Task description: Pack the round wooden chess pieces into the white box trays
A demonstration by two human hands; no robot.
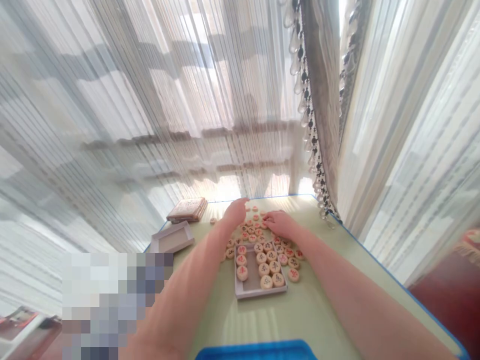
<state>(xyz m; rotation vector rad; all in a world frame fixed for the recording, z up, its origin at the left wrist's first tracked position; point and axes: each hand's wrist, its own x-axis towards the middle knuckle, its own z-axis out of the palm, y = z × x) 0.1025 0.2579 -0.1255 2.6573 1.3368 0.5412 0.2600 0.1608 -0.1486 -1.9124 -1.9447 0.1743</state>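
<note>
My left hand [236, 212] reaches to the far end of the scattered xiangqi pieces [252, 230], its visible fingers stretched out and apart, with no piece seen in it. My right hand [280, 223] is low over the far right of the pile, its fingers curled down onto a xiangqi piece [264, 225] with red marking. Between my forearms lies an open shallow box [252, 292]. Inside it, red-marked pieces [242, 261] form a column along the left wall. Two columns of black-marked pieces [264, 269] stand at the right, and bare box floor shows between.
An empty box lid [173, 239] lies tilted left of my left forearm. Behind it is a stack of flat boxes or boards [187, 209]. A blue tray edge [257, 350] is at the near side. Sheer curtains [210, 100] hang at the far edge of the pale green table [300, 320].
</note>
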